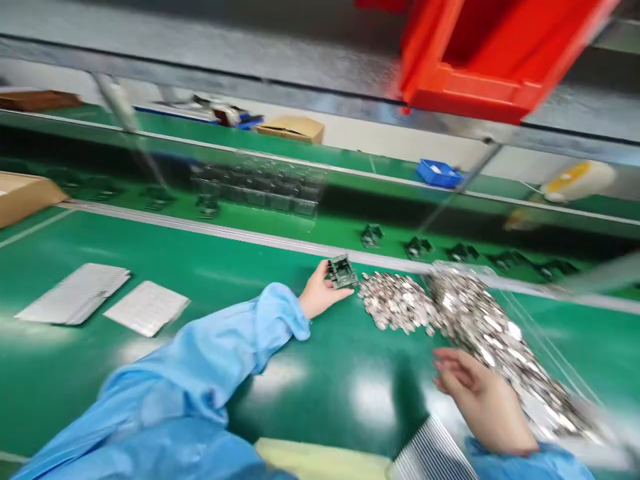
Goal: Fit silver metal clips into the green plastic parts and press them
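Left hand (325,291): bare, in a light blue fabric sleeve (225,340); thumb and fingers gripping one item, raised over the tabletop.

Small dark green box-shaped circuit-board assembly (342,272): one, held in the left hand near the tabletop's far edge, just left of the smaller silver pile.

Right hand (480,397): bare, fingers loosely curled, blurred; cannot tell whether anything is pinched in it. Positioned at the near side of the larger silver heap.

Smaller pile of flat, shiny silver metal pieces (397,303): loose on the tabletop, between the hands.

Larger heap of shiny silver metal pieces (480,320): adjoining the smaller pile on its right, running down toward the near right corner.

Smooth green tabletop (240,263): bearing the above.

Flat whitish rectangular pieces, stacked (75,293): left side of tabletop; beside them, a smaller whitish rectangular stack (147,308).

Grey ribbed piece (433,453): near edge, beside a pale yellow flat item (323,460).

Dark green board assemblies (371,235): several, spaced along the green strip beyond the tabletop.

Bright red plastic bin (480,90): overhead, on a grey metal shelf (250,50).
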`<state>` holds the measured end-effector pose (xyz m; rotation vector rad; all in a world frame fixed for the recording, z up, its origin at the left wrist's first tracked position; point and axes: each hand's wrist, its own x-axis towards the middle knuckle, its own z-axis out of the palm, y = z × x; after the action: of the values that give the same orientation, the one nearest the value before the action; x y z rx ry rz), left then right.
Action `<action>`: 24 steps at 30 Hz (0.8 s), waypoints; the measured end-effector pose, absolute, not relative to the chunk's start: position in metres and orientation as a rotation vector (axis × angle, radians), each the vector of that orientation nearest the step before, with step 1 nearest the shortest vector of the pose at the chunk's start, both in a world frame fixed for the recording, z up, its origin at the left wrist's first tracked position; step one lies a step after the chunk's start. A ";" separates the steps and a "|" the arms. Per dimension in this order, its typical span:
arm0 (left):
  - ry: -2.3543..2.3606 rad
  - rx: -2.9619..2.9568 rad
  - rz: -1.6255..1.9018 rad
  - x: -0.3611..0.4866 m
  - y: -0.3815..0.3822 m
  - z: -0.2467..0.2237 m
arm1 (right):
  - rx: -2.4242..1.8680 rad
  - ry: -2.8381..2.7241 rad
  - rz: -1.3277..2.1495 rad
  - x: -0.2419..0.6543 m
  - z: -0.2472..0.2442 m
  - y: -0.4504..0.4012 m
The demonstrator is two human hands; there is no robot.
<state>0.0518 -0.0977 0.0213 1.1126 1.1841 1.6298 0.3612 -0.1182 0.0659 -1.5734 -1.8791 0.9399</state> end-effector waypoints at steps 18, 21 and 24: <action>0.617 0.945 1.034 0.171 -0.246 0.025 | -1.387 -1.126 0.909 0.328 0.055 -0.289; 0.646 1.033 1.006 0.168 -0.248 0.025 | -1.405 -1.151 0.848 0.320 0.050 -0.292; 0.683 1.103 0.960 0.166 -0.250 0.028 | -1.425 -1.188 0.796 0.317 0.048 -0.291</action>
<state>0.1658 -0.2499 0.0275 1.1033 0.6835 0.9599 0.3168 -0.2914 0.0480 -1.4253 -1.1882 0.7959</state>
